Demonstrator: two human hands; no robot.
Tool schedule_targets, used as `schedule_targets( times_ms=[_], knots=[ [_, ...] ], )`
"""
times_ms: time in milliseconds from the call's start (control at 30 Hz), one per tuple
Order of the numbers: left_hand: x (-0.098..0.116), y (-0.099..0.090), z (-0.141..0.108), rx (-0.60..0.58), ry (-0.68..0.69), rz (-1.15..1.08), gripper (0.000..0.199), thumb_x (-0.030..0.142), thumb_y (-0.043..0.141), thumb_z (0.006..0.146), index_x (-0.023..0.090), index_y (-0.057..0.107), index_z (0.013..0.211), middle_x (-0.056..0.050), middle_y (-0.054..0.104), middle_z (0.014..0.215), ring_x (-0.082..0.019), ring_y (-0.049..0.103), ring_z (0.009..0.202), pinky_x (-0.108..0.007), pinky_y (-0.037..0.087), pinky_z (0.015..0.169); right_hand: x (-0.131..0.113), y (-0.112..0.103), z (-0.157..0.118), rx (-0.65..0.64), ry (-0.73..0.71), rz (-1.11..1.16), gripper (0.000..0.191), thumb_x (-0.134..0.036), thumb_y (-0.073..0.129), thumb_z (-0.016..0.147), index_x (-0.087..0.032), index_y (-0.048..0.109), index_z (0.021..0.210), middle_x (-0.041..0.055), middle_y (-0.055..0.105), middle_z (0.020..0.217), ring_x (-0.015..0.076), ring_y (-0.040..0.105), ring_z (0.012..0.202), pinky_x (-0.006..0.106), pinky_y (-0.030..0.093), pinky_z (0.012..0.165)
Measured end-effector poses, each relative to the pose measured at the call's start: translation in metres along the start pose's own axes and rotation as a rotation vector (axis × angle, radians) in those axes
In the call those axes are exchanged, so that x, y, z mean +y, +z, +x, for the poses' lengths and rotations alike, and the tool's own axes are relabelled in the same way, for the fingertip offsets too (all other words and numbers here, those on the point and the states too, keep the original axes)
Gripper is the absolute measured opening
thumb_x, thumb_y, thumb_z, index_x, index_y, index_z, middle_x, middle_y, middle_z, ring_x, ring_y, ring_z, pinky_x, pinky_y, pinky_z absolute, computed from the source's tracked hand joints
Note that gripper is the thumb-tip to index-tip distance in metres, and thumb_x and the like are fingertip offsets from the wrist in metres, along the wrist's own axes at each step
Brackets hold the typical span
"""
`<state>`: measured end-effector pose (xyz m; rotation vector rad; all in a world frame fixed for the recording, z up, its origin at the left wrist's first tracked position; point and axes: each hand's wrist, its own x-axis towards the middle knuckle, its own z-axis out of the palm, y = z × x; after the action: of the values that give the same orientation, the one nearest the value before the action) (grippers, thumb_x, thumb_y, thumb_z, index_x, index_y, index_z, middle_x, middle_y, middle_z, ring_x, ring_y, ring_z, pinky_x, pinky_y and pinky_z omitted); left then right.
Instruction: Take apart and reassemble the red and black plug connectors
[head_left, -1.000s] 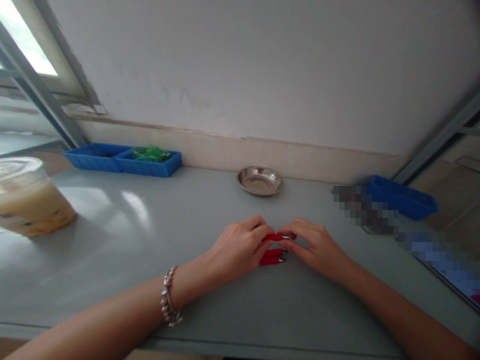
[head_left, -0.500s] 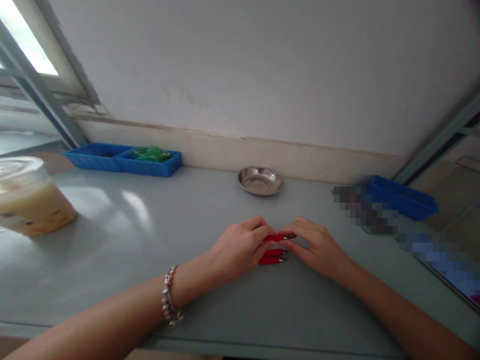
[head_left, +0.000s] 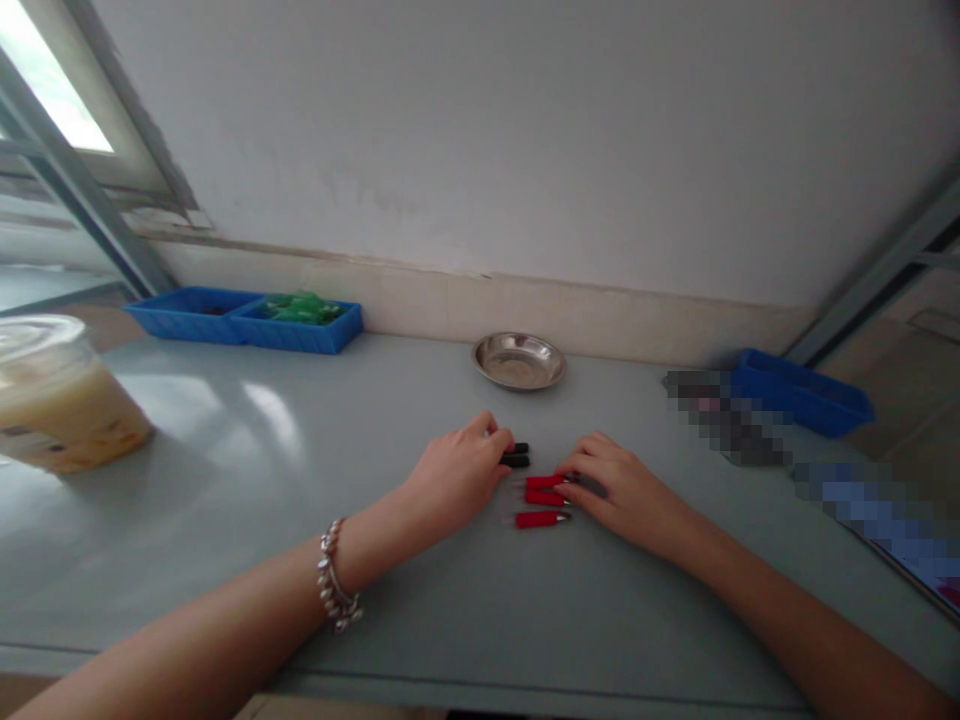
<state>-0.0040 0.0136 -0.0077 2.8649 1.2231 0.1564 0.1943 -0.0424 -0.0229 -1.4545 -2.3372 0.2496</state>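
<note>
Several red pen parts with pointed tips, among them a front one (head_left: 538, 520), lie side by side on the grey table (head_left: 420, 620). My right hand (head_left: 619, 485) has its thumb and fingers closed at the tip end of the rear red part (head_left: 541, 483). Up and to the left, my left hand (head_left: 465, 475) is closed around the left ends of two black pieces (head_left: 516, 461); their right ends stick out past the fingertips. Behind the hands sits a shallow round metal dish (head_left: 519, 361).
Blue trays (head_left: 296, 338) stand at the back left, one holding green pieces (head_left: 304, 308). A lidded cup (head_left: 71, 410) is at far left. Another blue tray (head_left: 802, 392) and blurred-out objects lie on the right.
My left hand has moved left and slightly back, off the red parts and onto the black pieces, which were hidden before. The red part between my hands is now down beside the others.
</note>
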Motion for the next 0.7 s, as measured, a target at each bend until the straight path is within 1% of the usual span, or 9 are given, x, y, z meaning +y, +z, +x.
schedule_targets(
  times_ms=[167, 300, 433, 500, 600, 700],
  knots=[
    [0.0, 0.0, 0.001, 0.001, -0.007, 0.007, 0.019, 0.023, 0.044, 0.082, 0.021, 0.056, 0.097, -0.005, 0.05, 0.101, -0.017, 0.057, 0.07, -0.028, 0.044, 0.06, 0.001, 0.001, -0.001, -0.01, 0.012, -0.001, 0.018, -0.026, 0.047, 0.084, -0.016, 0.062, 0.086, 0.0065, 0.056, 0.083, 0.0185, 0.048, 0.085, 0.032, 0.041, 0.075],
    [0.001, -0.002, 0.001, -0.002, -0.005, -0.013, 0.021, 0.023, 0.042, 0.083, 0.02, 0.056, 0.098, -0.006, 0.05, 0.1, -0.018, 0.057, 0.074, -0.028, 0.045, 0.062, 0.002, 0.002, -0.002, -0.01, 0.019, 0.01, 0.019, -0.029, 0.048, 0.083, -0.017, 0.061, 0.09, 0.0065, 0.056, 0.085, 0.0183, 0.049, 0.086, 0.032, 0.041, 0.076],
    [0.003, -0.002, 0.001, 0.021, -0.015, -0.038, 0.021, 0.023, 0.041, 0.083, 0.019, 0.055, 0.097, -0.006, 0.053, 0.099, -0.019, 0.058, 0.076, -0.031, 0.046, 0.065, 0.004, -0.002, -0.002, 0.031, 0.026, 0.0, 0.02, -0.03, 0.049, 0.082, -0.018, 0.061, 0.093, 0.0062, 0.057, 0.086, 0.018, 0.05, 0.088, 0.031, 0.041, 0.077],
    [0.004, -0.002, 0.0, 0.058, -0.012, -0.058, 0.021, 0.024, 0.041, 0.083, 0.018, 0.054, 0.098, -0.006, 0.055, 0.097, -0.02, 0.058, 0.078, -0.032, 0.046, 0.067, 0.008, -0.007, -0.001, 0.098, 0.062, -0.008, 0.02, -0.03, 0.049, 0.082, -0.018, 0.061, 0.092, 0.0059, 0.058, 0.085, 0.0176, 0.051, 0.087, 0.03, 0.041, 0.077],
    [0.005, -0.003, 0.0, 0.113, -0.003, -0.083, 0.021, 0.026, 0.04, 0.084, 0.018, 0.053, 0.099, -0.005, 0.057, 0.095, -0.02, 0.058, 0.08, -0.032, 0.046, 0.07, 0.019, -0.014, -0.001, 0.198, 0.17, -0.029, 0.019, -0.029, 0.047, 0.083, -0.018, 0.06, 0.09, 0.005, 0.058, 0.08, 0.0164, 0.053, 0.079, 0.029, 0.041, 0.071],
    [0.006, -0.005, -0.001, 0.143, 0.009, -0.107, 0.02, 0.027, 0.04, 0.084, 0.018, 0.053, 0.098, -0.005, 0.057, 0.095, -0.019, 0.058, 0.08, -0.031, 0.046, 0.071, 0.031, -0.016, -0.002, 0.211, 0.263, -0.073, 0.02, -0.03, 0.048, 0.081, -0.017, 0.06, 0.09, 0.0043, 0.058, 0.075, 0.0166, 0.054, 0.072, 0.029, 0.041, 0.068]
  ],
)
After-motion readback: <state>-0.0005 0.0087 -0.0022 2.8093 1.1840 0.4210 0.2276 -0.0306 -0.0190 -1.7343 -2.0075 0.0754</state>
